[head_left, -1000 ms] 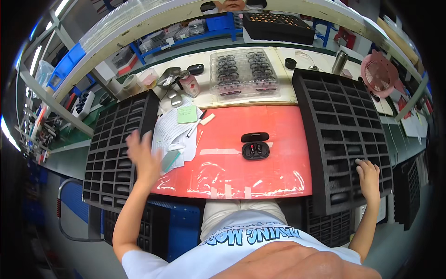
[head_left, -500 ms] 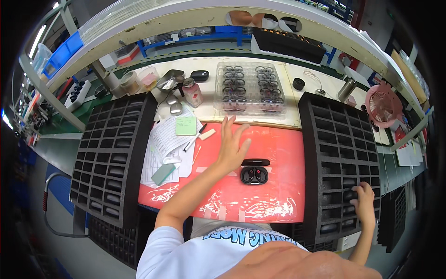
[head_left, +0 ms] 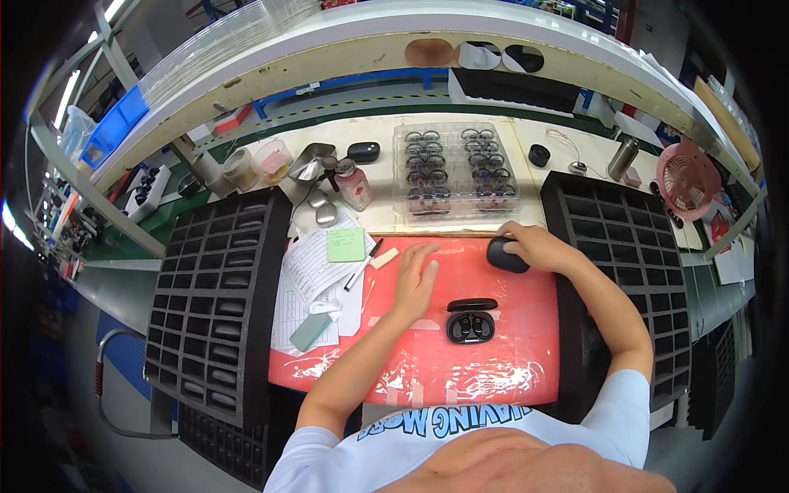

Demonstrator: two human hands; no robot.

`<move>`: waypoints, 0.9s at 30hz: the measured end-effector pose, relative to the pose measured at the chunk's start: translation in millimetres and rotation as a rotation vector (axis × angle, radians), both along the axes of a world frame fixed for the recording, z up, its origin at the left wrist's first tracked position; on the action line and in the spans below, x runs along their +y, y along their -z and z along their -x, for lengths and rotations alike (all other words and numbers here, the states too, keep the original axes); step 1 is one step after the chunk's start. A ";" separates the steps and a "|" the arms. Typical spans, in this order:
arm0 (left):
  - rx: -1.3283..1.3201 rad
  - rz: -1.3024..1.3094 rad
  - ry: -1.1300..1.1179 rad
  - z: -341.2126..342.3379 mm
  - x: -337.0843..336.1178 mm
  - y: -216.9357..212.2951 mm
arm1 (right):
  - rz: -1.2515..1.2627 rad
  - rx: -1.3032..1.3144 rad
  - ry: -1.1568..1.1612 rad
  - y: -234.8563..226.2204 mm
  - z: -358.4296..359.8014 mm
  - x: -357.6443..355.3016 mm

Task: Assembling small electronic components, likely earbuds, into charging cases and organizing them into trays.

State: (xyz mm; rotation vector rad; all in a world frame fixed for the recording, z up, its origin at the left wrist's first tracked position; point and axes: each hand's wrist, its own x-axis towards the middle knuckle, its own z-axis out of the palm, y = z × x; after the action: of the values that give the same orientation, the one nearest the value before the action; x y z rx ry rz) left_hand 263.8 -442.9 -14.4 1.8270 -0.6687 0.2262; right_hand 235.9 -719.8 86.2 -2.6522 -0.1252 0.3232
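My right hand point(head_left: 532, 246) grips a closed black earbud charging case point(head_left: 505, 255) over the far right of the red mat point(head_left: 394, 353). Left of it, my left hand point(head_left: 415, 283) hovers above the mat with its fingers apart and nothing in them. Between my forearms lies another earbud case point(head_left: 470, 327), its lid up, with two black earbuds seated inside. Beyond the mat stands a clear plastic tray point(head_left: 456, 172) holding several black ear-hook earbuds in two columns.
Black foam compartment trays stand tilted at the left point(head_left: 214, 304) and right point(head_left: 625, 279), several cells holding dark cases. Papers point(head_left: 312, 271), a green note pad point(head_left: 346, 245), a pen point(head_left: 362, 266) and a pink bottle point(head_left: 353, 185) lie or stand to the left. A pink fan point(head_left: 689, 182) is far right.
My right hand has moved from the right foam tray to over the mat and now holds a closed case. My left hand stays raised, a little nearer me.
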 end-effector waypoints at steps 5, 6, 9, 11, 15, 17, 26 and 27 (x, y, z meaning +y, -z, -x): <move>-0.001 -0.008 0.005 -3.4 4.1 0.8 | 0.030 -0.065 -0.192 48.7 -29.1 5.9; 0.004 -0.006 0.017 -1.9 3.7 -1.6 | 0.028 -0.056 -0.194 46.9 -26.3 4.5; 0.024 -0.002 0.039 -0.4 6.9 -2.7 | -0.068 -0.073 -0.221 49.9 -23.0 0.4; 0.032 0.003 0.046 -0.8 4.7 -2.2 | -0.036 -0.075 -0.257 49.3 -21.1 -2.4; -0.008 -0.010 0.057 -0.2 2.6 -7.7 | 0.026 -0.033 -0.280 45.5 -21.9 1.4; -0.020 -0.018 0.058 4.4 1.9 -8.1 | 0.038 -0.026 -0.273 46.9 -20.6 0.0; -0.012 0.025 0.084 10.6 -3.9 -4.8 | 0.075 -0.031 -0.189 44.6 -12.2 10.2; -0.006 0.023 0.090 12.0 -4.8 -6.1 | 0.075 -0.058 -0.192 45.3 -11.9 8.2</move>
State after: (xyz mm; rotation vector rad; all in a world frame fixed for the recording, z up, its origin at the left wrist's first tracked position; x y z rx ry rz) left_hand 251.8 -447.7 -8.3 1.7709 -0.7477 0.1795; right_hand 247.8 -711.6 40.9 -2.7307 -0.3955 0.3182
